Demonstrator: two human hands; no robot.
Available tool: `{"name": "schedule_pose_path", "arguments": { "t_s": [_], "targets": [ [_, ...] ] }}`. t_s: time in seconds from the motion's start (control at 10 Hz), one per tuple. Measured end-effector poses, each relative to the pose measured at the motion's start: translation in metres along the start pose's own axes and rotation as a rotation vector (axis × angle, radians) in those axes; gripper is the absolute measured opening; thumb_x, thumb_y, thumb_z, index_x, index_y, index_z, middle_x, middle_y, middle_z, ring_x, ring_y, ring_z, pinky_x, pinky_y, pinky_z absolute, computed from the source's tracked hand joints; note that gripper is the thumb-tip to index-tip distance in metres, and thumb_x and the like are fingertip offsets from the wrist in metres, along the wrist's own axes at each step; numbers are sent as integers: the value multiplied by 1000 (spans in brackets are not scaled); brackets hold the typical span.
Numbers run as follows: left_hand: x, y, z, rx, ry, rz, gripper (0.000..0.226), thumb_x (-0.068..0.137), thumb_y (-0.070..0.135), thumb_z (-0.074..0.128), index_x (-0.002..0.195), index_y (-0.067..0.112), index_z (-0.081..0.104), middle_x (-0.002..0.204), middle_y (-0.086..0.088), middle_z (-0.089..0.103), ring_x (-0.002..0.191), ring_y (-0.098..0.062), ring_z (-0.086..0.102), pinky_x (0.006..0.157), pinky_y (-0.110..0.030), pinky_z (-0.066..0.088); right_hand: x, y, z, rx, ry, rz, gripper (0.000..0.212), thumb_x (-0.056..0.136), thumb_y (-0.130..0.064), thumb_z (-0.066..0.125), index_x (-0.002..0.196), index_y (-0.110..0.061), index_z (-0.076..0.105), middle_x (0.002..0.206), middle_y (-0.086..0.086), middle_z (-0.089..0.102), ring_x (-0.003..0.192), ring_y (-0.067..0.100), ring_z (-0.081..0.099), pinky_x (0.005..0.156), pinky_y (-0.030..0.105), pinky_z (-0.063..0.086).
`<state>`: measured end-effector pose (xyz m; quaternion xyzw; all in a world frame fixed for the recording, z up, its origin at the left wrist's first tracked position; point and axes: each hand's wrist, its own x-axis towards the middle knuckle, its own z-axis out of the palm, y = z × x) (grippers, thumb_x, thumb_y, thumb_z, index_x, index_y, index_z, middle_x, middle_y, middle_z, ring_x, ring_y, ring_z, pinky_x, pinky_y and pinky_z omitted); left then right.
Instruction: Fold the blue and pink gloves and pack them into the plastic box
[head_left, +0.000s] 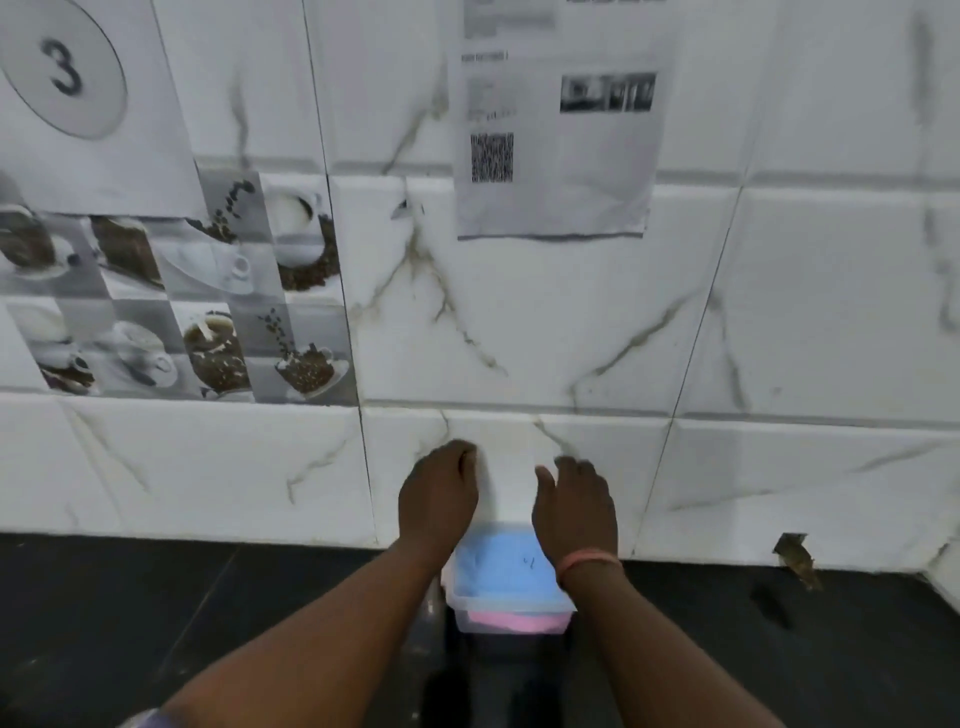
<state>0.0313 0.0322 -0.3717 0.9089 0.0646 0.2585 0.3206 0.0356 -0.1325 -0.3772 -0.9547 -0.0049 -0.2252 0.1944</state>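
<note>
- I see the plastic box (511, 605) standing on the dark surface (156, 597), close against the marble-tiled wall (519, 322); it sits between my two forearms
- The blue glove (501, 569) lies folded on top inside the box; the pink glove (514, 621) shows beneath it through the clear front wall
- My left hand (439, 493) is raised above the box's far left side, fingers curled inward and loosely closed; it holds nothing that I can see
- My right hand (576, 506) is raised above the far right side, fingers relaxed and partly spread, thumb out, gripping nothing; a pink band (589, 561) circles that wrist
- A printed sheet (556, 135) with a square code hangs on the wall above; a panel of coffee pictures (171, 306) sits to the left
</note>
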Motion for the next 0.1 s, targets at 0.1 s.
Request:
{"name": "schedule_pose_path", "arguments": {
  "t_s": [0.1],
  "targets": [
    [42, 59, -41, 53, 181, 246, 37, 103, 30, 46, 133, 20, 66, 126, -5, 72, 114, -26, 67, 96, -40, 54, 42, -46, -59, 29, 251, -159, 36, 101, -33, 46, 123, -8, 61, 118, 15, 63, 104, 34, 59, 91, 43, 47]
  ]
}}
